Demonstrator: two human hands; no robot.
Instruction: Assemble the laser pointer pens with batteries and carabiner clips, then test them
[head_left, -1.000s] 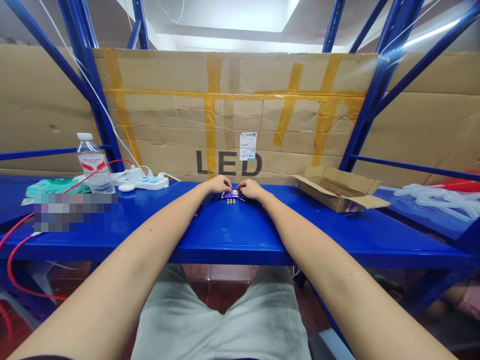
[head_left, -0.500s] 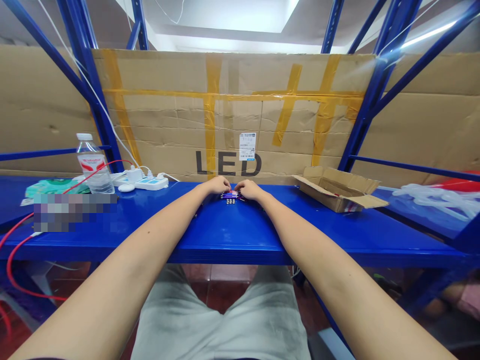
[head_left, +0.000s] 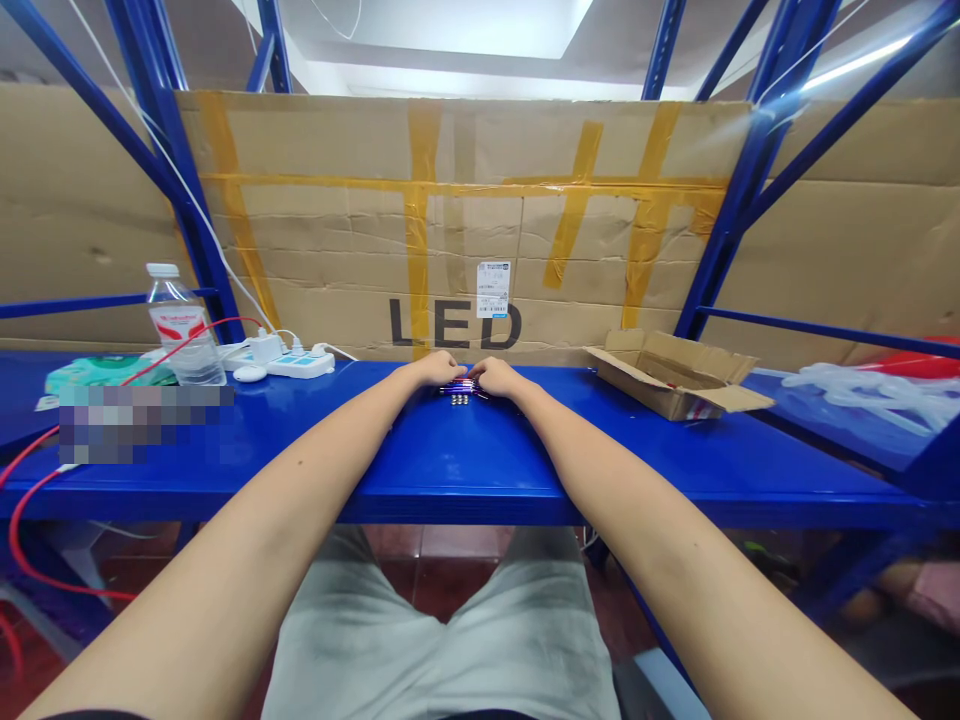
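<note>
A small bundle of shiny rods (head_left: 459,387), coloured purple, blue and red, lies on the blue table beneath my fingertips. Their exact kind is too small to make out. Several silver round pieces (head_left: 460,400) show just in front of the bundle. My left hand (head_left: 437,368) is at its left end, fingers bent and closed on it. From the right, my right hand (head_left: 495,376) closes bent fingers on the other end. Both hands partly hide the rods, and the two sets of fingertips are close together.
An open cardboard box (head_left: 671,375) stands to the right on the blue table (head_left: 450,465). At left are a water bottle (head_left: 182,325), a white power strip (head_left: 300,363), a green packet (head_left: 109,375) and red cables (head_left: 30,500). A large cardboard sheet (head_left: 337,230) rises behind.
The view has shifted very slightly. Both hands stay at the bundle of rods, with only small finger movement.
</note>
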